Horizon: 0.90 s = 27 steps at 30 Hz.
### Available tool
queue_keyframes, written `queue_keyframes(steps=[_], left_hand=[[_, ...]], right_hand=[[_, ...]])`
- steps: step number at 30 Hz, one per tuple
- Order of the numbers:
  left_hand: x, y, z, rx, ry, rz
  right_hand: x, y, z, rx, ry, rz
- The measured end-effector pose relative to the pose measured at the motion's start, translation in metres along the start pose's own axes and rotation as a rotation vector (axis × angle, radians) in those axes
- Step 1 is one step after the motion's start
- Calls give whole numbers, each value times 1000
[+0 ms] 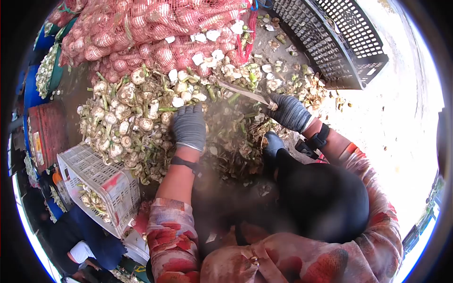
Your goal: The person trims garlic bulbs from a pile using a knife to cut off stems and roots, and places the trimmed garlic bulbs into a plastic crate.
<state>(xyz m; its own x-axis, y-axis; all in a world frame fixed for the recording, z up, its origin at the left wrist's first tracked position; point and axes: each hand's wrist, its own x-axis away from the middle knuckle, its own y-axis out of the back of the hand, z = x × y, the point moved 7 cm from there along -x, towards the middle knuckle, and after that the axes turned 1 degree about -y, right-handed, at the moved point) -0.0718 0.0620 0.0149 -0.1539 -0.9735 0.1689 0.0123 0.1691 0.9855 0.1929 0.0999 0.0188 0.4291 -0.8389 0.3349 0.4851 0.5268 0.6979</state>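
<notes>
My left hand [189, 126], in a grey knitted glove, is at the right side of a heap of garlic bulbs [123, 112] with stems. Its fingers are together and bent down; what lies under them is hidden. White peeled cloves or bulb pieces [178, 102] lie just past the fingertips. In the matching glove, my right hand [289, 113] is closed round the handle of a knife [243, 91]. The long blade points up and left, above cut stalks and garlic scraps [231, 127].
Red mesh sacks [155, 35] full of bulbs stand behind the heap. A black plastic crate [325, 45] is at the upper right. On the left, a white crate [125, 198] holds some garlic, near a red crate [48, 134]. Another person [82, 240] is at lower left.
</notes>
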Motion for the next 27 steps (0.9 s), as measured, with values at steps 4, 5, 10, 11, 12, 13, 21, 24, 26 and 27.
queue_keyframes(steps=[4,5,10,11,12,13,21,24,26,27], left_hand=[[-27,-38,-1,-245,-14,199],[-30,-41,1,-220,-11,243],[-9,1,-6,59,-223,-40],[-2,5,-1,575,-50,-25],[5,4,2,1085,134,-13],[12,8,-1,1324,212,-19],[53,19,-34,1432,83,-34],[57,18,-41,1448,88,-44],[57,18,-47,1448,90,-60],[57,18,-50,1439,91,-71]], right_hand=[[1,-11,-5,83,-60,95],[2,-13,-6,82,-64,98],[5,-9,4,-13,28,96],[8,-3,15,-39,91,62],[10,2,23,-39,92,57],[13,9,38,-46,183,22],[33,6,97,181,440,187],[35,4,96,194,499,142],[34,-1,94,153,518,91],[33,-1,94,113,537,41]])
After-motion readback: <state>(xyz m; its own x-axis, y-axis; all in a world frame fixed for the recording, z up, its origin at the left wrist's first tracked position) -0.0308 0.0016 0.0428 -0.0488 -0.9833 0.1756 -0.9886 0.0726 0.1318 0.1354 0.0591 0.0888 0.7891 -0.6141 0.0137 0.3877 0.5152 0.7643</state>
